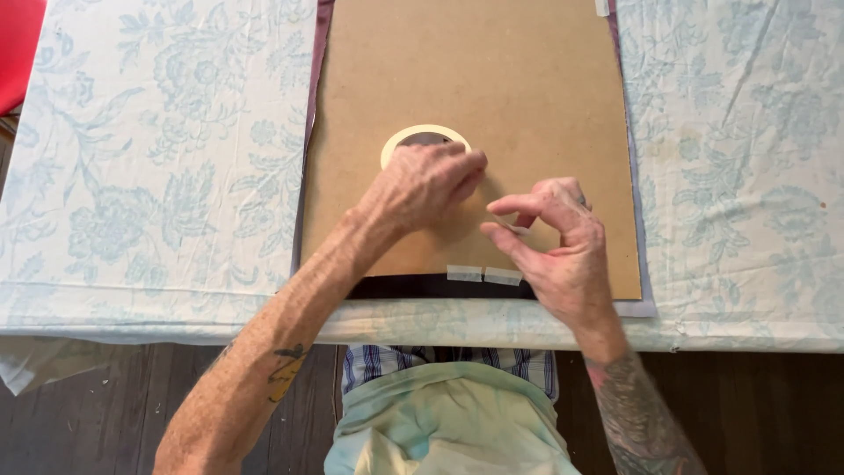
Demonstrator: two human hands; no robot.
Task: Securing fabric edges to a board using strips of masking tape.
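A brown backing board [475,79] lies flat on the table over a dark sheet whose black edge [413,287] shows at the front. My left hand [422,189] grips a cream roll of masking tape [413,136] that rests on the board. My right hand [558,242] is just to its right, thumb and forefinger pinching a short strip of tape [519,229] pulled from the roll. Two small tape pieces [483,274] stick across the board's front edge onto the dark sheet.
A white tablecloth with pale blue flowers [158,176] covers the table. Something red [18,44] sits at the far left corner. The table's front edge [721,339] runs above a dark wooden floor [105,413]. Another tape piece [601,7] is at the board's top right.
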